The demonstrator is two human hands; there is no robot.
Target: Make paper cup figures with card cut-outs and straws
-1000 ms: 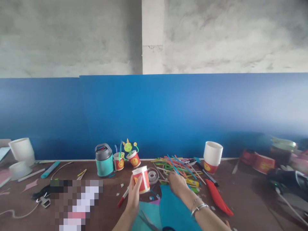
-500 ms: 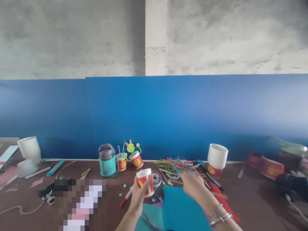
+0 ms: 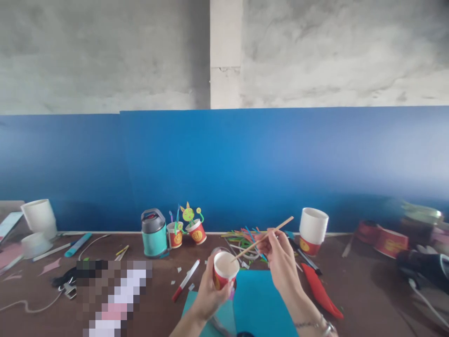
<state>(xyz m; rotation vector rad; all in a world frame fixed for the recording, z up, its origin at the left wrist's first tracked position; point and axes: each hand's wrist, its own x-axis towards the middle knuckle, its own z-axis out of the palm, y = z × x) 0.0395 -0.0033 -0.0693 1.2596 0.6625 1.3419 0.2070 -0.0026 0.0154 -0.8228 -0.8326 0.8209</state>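
Note:
My left hand (image 3: pixel 209 296) is wrapped round a red and white paper cup (image 3: pixel 225 268), its mouth tilted up and toward me. In my right hand (image 3: pixel 280 260) a wooden chopstick (image 3: pixel 253 244) is pinched between the fingers, slanting down to the left. The chopstick's lower tip lies at the cup's mouth; whether it touches the inside I cannot tell. Below the hands lie a blue sheet (image 3: pixel 261 302) and a paler teal sheet (image 3: pixel 191 304). A pair of scissors (image 3: pixel 221 326) on them is partly hidden by my left arm.
Behind my hands lies a pile of coloured pipe cleaners (image 3: pixel 242 238). Left of it stand a decorated cup (image 3: pixel 197 232) and a teal flask (image 3: pixel 155 241). Stacked cups (image 3: pixel 313 229) and a red strip (image 3: pixel 321 292) are at the right. A red-capped marker (image 3: pixel 185 281) lies left.
My right hand has lifted off the table and now holds the chopstick toward the cup. My left hand has shifted slightly right and tipped the cup's mouth toward me.

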